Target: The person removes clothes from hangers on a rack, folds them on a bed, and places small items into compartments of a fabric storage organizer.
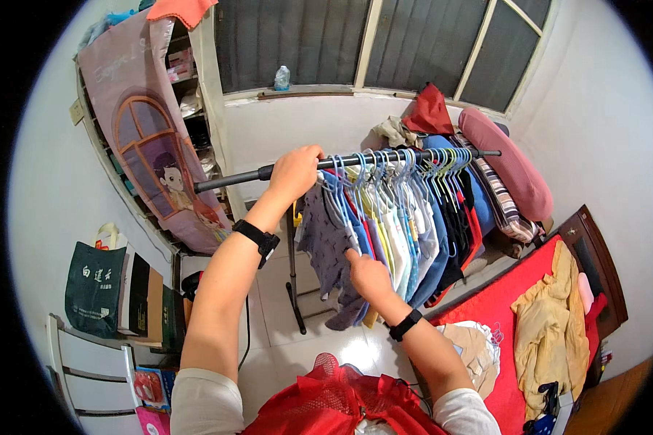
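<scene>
Left hand [297, 172] closed over the rail [239, 178], right hand [371, 279] against the grey shirt [322, 230]
Shirt hangs leftmost on the rail; a hard tug might tangle the crowded hangers [408, 161]; whether the right hand pinches it, I cannot tell

The rod [230, 180] is made of smooth metal, the hangers [442, 165] of plastic. Matt cloth is seen in the clothes [399, 245], gloss on the floor [355, 346].
</scene>
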A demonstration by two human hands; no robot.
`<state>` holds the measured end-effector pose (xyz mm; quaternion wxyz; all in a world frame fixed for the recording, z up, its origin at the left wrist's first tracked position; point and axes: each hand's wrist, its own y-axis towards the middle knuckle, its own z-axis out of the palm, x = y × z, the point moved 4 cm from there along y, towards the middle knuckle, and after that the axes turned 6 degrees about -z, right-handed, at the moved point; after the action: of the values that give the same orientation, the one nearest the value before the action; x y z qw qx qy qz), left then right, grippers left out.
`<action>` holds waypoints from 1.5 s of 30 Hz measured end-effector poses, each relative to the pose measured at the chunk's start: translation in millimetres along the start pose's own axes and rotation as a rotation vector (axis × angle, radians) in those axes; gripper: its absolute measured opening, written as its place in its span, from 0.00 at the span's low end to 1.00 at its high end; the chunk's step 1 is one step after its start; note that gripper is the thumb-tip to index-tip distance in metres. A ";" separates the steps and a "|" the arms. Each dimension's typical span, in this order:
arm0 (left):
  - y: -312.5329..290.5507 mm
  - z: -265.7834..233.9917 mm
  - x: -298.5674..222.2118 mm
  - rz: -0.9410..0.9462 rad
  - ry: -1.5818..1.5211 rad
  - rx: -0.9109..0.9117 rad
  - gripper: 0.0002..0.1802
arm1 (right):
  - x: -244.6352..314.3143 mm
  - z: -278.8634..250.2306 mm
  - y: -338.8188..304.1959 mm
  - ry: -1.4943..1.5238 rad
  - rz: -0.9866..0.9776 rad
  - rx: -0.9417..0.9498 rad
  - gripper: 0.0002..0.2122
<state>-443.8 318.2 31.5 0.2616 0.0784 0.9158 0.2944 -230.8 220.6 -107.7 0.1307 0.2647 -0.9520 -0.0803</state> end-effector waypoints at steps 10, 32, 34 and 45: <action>-2.3 1.5 2.7 0.019 0.018 -0.008 0.08 | -34.0 -11.5 0.6 -0.153 0.100 -0.068 0.06; -0.3 3.3 -6.3 -0.012 0.055 0.014 0.07 | -22.7 -1.5 0.6 0.065 0.036 -0.203 0.03; 0.7 4.8 -8.9 -0.012 0.059 0.017 0.07 | -27.0 -0.1 -2.3 0.003 0.080 -0.186 0.05; -5.0 2.6 -17.9 -0.062 0.114 0.018 0.08 | -31.8 4.2 -44.2 0.058 0.033 0.285 0.26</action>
<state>-427.1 310.1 34.5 0.2172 0.0352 0.9338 0.2821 -184.5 200.2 -128.1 0.1207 0.2670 -0.9539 0.0656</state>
